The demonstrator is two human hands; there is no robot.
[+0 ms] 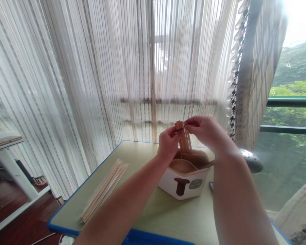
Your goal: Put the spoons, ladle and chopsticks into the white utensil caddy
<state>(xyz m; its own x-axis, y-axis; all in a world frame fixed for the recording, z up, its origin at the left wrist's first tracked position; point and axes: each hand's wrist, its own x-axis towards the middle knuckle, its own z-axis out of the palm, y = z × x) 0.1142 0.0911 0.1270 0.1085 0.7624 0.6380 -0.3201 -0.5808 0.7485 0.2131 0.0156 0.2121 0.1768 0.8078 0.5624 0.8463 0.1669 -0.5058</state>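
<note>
A bundle of wooden chopsticks (185,143) stands upright, its lower ends down inside a white holder (165,183) with a light brown rim. My left hand (168,141) is closed round the bundle near its top, from the left side. From the right, my right hand (202,129) pinches at the bundle's upper edge with thumb and fingertips. A thin dark band seems to run round the chopsticks between my fingers, too small to be sure. Brown dividers and a round brown piece (183,165) show inside the holder, next to the chopsticks.
A clear-wrapped pack of chopsticks (104,190) lies on the blue-edged table (178,217) at left. A perforated metal skimmer (252,161) sticks out right of the holder, partly behind my right arm. Striped curtains (104,68) hang behind; a white side table (20,170) stands left.
</note>
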